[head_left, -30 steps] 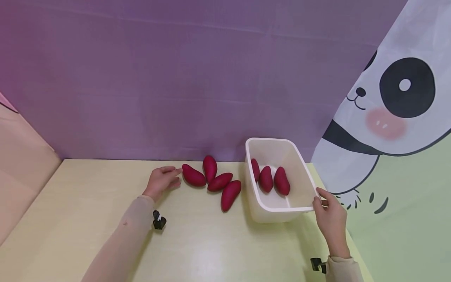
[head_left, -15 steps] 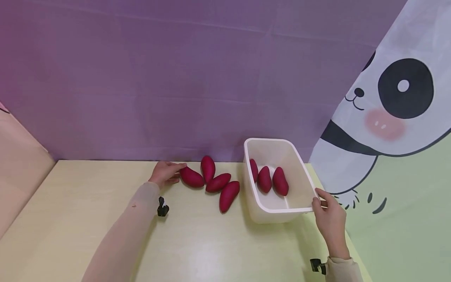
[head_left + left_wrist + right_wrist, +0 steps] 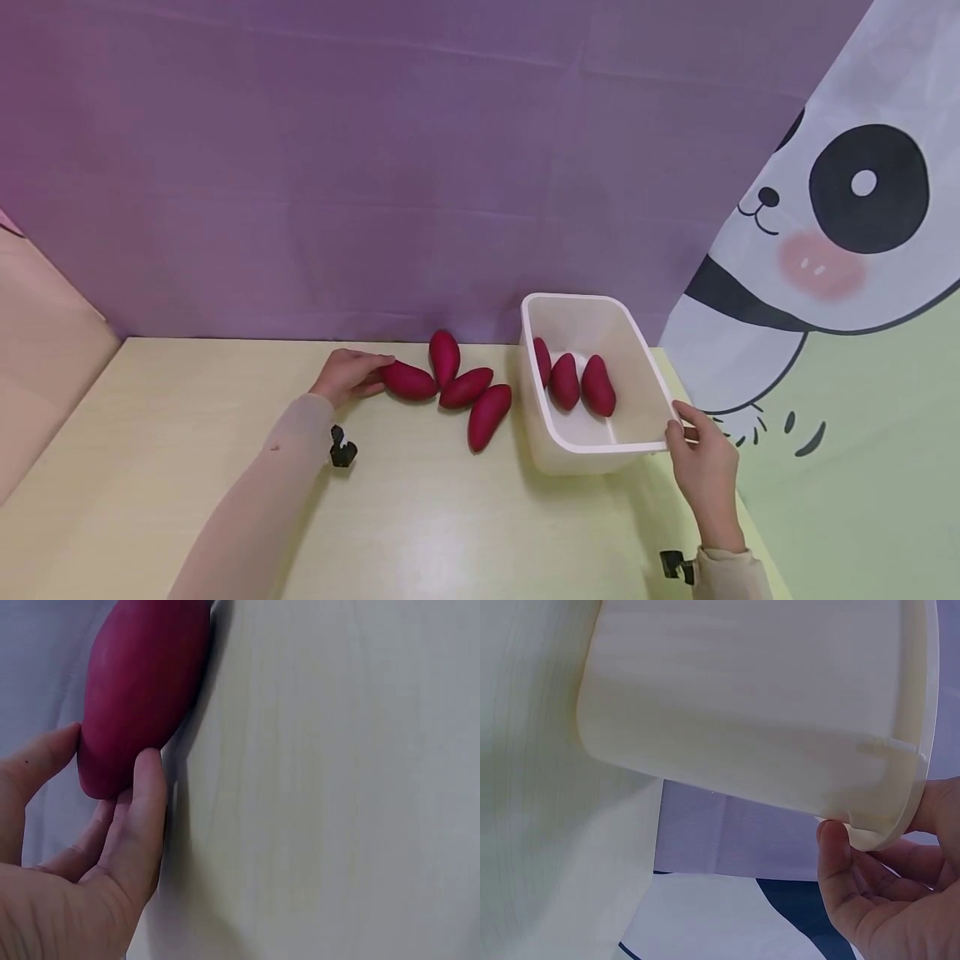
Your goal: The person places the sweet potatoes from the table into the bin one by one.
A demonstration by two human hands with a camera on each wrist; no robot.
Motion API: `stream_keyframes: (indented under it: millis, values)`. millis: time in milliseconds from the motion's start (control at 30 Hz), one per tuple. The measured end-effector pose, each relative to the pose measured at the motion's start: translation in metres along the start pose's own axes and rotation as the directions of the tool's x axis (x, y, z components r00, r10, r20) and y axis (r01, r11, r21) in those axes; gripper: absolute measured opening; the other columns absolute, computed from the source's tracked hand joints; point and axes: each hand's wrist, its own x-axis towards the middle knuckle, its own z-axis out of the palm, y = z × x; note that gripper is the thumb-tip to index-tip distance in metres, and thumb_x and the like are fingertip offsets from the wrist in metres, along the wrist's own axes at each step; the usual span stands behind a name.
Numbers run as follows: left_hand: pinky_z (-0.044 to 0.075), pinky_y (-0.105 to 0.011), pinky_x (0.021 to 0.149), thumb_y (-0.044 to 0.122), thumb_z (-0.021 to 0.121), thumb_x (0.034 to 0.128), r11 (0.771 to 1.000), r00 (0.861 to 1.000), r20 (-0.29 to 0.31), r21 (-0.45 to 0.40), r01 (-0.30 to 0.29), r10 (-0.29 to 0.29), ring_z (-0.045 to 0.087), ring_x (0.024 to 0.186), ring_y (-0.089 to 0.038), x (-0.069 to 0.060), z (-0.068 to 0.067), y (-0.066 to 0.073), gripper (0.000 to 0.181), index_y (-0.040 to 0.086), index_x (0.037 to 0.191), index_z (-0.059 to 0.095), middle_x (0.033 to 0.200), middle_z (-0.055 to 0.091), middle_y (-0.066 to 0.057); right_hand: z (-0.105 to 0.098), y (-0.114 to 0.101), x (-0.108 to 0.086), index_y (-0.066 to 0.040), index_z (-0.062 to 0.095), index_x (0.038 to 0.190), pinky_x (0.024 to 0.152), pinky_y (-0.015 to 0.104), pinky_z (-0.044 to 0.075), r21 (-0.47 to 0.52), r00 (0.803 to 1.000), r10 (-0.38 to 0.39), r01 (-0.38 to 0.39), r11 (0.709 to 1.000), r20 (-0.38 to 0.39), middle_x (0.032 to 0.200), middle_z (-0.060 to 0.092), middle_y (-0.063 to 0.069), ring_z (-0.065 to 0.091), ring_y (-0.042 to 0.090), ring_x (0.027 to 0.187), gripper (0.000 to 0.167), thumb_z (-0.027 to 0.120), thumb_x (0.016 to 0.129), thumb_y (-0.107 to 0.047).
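My left hand pinches the left end of a dark red sweet potato that lies on the table. In the left wrist view the thumb is on one side of this sweet potato and the fingers are on the other. Several more lie to its right, such as an upright one, a slanted one and the nearest one. At the right, my right hand grips the near right corner of a white plastic bin by its rim. Three sweet potatoes lie inside the bin.
The pale wooden table meets a purple cloth backdrop behind the sweet potatoes. A panda-print sheet hangs along the right edge, close to the right hand. A pinkish panel borders the left side.
My left hand has gone from the tip of the leftmost sweet potato to a pinch around its end. That sweet potato has turned a little flatter. The right hand keeps its grip on the bin.
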Motion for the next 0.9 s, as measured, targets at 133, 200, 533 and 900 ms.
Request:
stream_keyframes:
  millis: [133,200,533,900]
  values:
    - [0.058,-0.032,0.08,0.013,0.074,0.0914,0.997,0.998,0.052,-0.07,-0.023,0.026,0.069,0.079,-0.01,-0.013,-0.005,-0.003,0.048,-0.014,0.127,0.057,0.091,0.069,-0.002,0.0,0.0,-0.001,0.007,0.064,0.126,0.058,0.01,0.044,0.005,1.0,0.0,0.0,1.0,0.0,0.113,0.067,0.028,0.07,0.042,0.085,0.032,0.056,0.097,-0.005]
    - [0.057,-0.034,0.084,0.011,0.073,0.0921,0.993,0.997,0.076,-0.112,-0.027,0.035,0.07,0.083,-0.012,-0.02,-0.006,-0.004,0.046,-0.014,0.127,0.056,0.095,0.069,-0.003,0.0,0.0,-0.001,0.007,0.064,0.126,0.059,0.01,0.044,0.007,1.0,-0.003,0.003,1.0,-0.001,0.113,0.067,0.028,0.07,0.042,0.085,0.032,0.056,0.097,-0.005]
    - [0.055,-0.035,0.089,0.014,0.077,0.0901,0.968,0.991,0.096,-0.241,-0.066,0.092,0.071,0.095,-0.02,-0.052,0.006,0.02,0.051,-0.01,0.129,0.054,0.118,0.06,-0.012,-0.002,0.001,0.0,0.007,0.064,0.125,0.058,0.01,0.043,-0.001,1.0,-0.017,0.017,1.0,-0.008,0.115,0.066,0.029,0.07,0.042,0.085,0.031,0.056,0.097,-0.005]
    - [0.055,-0.04,0.089,0.015,0.077,0.0906,0.953,0.977,0.106,-0.262,-0.151,0.184,0.07,0.091,-0.021,-0.07,0.05,0.066,0.045,-0.008,0.125,0.059,0.118,0.061,-0.013,-0.001,0.0,0.0,0.007,0.064,0.125,0.059,0.009,0.042,0.009,1.0,-0.012,0.012,1.0,0.004,0.116,0.066,0.028,0.07,0.042,0.087,0.032,0.056,0.097,-0.006]
